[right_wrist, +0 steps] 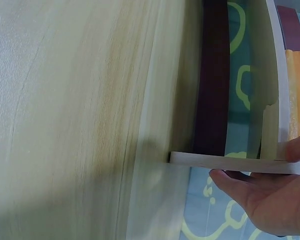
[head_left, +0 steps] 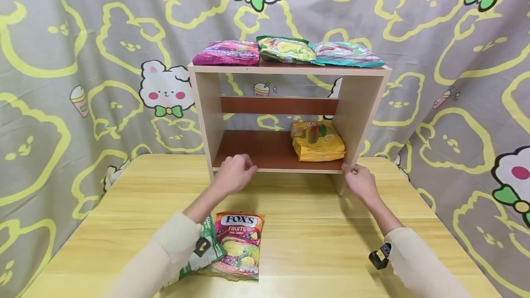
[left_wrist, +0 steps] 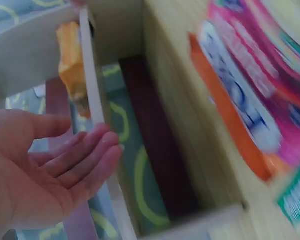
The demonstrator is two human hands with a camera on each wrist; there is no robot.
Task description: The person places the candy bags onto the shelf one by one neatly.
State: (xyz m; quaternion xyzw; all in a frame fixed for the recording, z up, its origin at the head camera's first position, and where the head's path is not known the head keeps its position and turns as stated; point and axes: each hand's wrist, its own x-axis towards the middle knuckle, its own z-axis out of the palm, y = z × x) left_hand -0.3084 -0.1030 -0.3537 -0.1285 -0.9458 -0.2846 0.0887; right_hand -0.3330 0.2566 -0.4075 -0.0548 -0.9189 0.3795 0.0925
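Observation:
A small wooden shelf (head_left: 252, 151) stands on the table, with a yellow mango candy bag (head_left: 316, 144) at the right end of its middle board. My right hand (head_left: 360, 182) grips the shelf's right side panel (right_wrist: 230, 162) at its front edge, near the height of that board. At the board's front edge, left of centre, is my left hand (head_left: 236, 171). Its fingers (left_wrist: 85, 167) are relaxed and hold nothing in the left wrist view; whether they touch the edge I cannot tell. Below it lies a Fox's Fruits candy bag (head_left: 240, 243), overlapped by a green bag (head_left: 213, 248).
Along the shelf's top are a purple bag (head_left: 227, 53), a green and yellow bag (head_left: 286, 49) and a teal bag (head_left: 348, 54). A cartoon-print curtain (head_left: 120, 26) hangs behind and beside the wooden table (head_left: 306, 243). My left sleeve partly covers the green bag.

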